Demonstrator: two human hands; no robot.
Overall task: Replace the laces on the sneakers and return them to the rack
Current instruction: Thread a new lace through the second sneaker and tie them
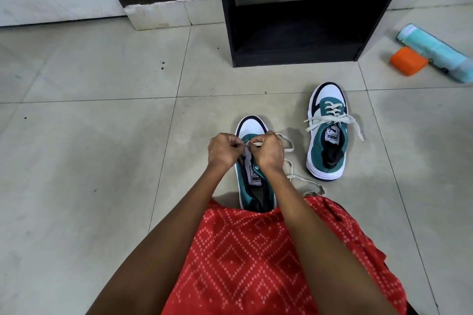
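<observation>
Left hand (224, 149) and right hand (268, 152) pinch the lace (286, 143) over the near sneaker (252, 126), open floor (89, 135) leftward

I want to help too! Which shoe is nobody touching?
The sneaker on the right, already laced, stands alone. The left hand and right hand both pinch the lace of the closer sneaker.

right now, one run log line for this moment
phase: lacing near sneaker | left hand: pinching lace | right hand: pinching lace | far sneaker: laced, ends loose, off rack
</observation>
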